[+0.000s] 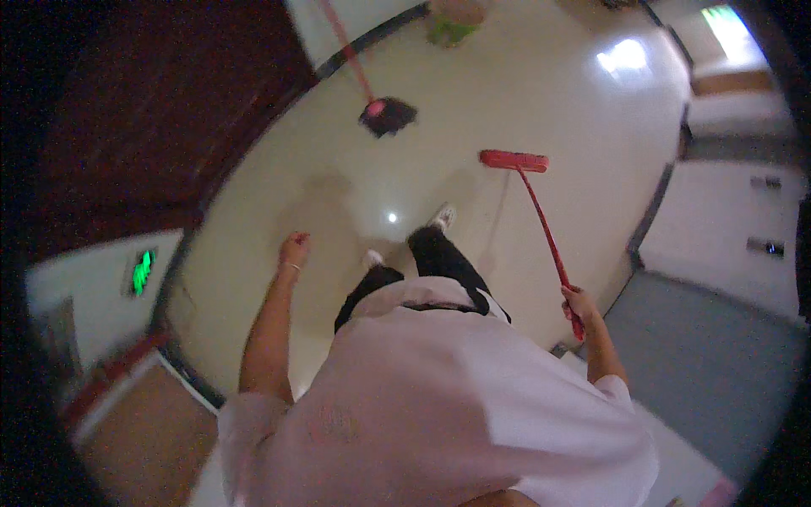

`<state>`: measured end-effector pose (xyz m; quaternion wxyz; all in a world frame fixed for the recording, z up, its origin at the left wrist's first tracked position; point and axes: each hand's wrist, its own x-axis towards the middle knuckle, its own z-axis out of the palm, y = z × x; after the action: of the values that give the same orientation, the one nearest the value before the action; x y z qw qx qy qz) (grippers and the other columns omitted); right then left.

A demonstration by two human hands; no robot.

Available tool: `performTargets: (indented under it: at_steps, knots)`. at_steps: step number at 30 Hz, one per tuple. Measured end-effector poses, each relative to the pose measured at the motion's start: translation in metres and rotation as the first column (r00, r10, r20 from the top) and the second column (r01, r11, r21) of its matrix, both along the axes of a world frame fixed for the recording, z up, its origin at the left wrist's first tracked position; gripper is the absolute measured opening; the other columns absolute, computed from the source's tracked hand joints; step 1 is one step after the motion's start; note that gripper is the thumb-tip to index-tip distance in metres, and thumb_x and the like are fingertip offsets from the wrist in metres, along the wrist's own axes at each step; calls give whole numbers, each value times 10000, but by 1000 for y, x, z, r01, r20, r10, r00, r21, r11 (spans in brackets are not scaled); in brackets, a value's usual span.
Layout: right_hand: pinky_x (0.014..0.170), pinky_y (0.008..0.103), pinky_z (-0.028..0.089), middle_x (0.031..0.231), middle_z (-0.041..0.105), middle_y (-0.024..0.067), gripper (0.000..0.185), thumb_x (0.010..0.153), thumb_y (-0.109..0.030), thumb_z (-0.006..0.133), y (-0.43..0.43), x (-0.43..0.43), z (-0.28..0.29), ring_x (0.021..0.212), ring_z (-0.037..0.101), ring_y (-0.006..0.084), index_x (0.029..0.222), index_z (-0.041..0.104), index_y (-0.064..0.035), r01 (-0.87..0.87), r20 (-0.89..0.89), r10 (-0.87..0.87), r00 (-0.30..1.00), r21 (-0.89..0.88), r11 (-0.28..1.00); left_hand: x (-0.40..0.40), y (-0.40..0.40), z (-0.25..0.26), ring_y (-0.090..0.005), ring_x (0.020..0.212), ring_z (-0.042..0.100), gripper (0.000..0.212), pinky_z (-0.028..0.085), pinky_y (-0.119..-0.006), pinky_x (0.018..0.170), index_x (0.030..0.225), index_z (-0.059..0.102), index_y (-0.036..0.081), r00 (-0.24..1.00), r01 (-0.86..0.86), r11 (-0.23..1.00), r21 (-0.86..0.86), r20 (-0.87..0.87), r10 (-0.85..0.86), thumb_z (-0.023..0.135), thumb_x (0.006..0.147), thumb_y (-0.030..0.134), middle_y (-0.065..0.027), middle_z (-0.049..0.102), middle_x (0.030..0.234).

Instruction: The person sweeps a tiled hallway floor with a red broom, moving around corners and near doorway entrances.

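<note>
My right hand [578,303] grips the lower part of a red handle that ends in a red broom head [514,161], held out ahead over the pale floor. My left hand [294,248] hangs out in front on the left, with a thin band at the wrist. Its fingers look curled and nothing shows in them. Farther ahead, a dark mop head [388,116] with a pink-red handle rests on the floor near the left wall; no hand on it is in view.
The glossy floor [507,95] curves between walls with dark skirting. A dark red panelled surface [165,120] stands left, with a lit green sign [143,272] below it. White walls and a grey surface [709,355] lie right. A green object [451,33] is far ahead.
</note>
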<state>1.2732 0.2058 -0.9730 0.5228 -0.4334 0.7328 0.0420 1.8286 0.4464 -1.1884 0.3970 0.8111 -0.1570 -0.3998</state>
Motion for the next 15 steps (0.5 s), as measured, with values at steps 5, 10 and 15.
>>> performTargets:
  at_steps: [5,10,15]
  knots:
    - [368,229,335,495,385,6,164,786,-231,424,21,81,-52,393,366,116,729,416,-78,575,467,-609,641,235,784,-136,-152,153,-203,856,484,362,376,-306,768,990,474,36,700,696,647,-312,95,-708,560,677,198,-95,513,936]
    - [477,275,399,564,450,6,92,736,-169,457,10,186,-96,494,436,143,677,451,-98,521,708,-692,138,543,659,-235,-211,190,-238,928,456,291,384,-311,761,944,500,69,317,924,80,-374,635,-704,567,674,153,-105,479,1011]
    - [530,306,434,639,511,62,112,718,-144,451,-52,146,-145,546,491,181,669,491,-51,506,676,-667,-313,713,486,-306,-274,165,-129,728,506,118,395,-235,673,800,530,28,518,755,422,-502,61,-853,542,707,99,-57,543,780]
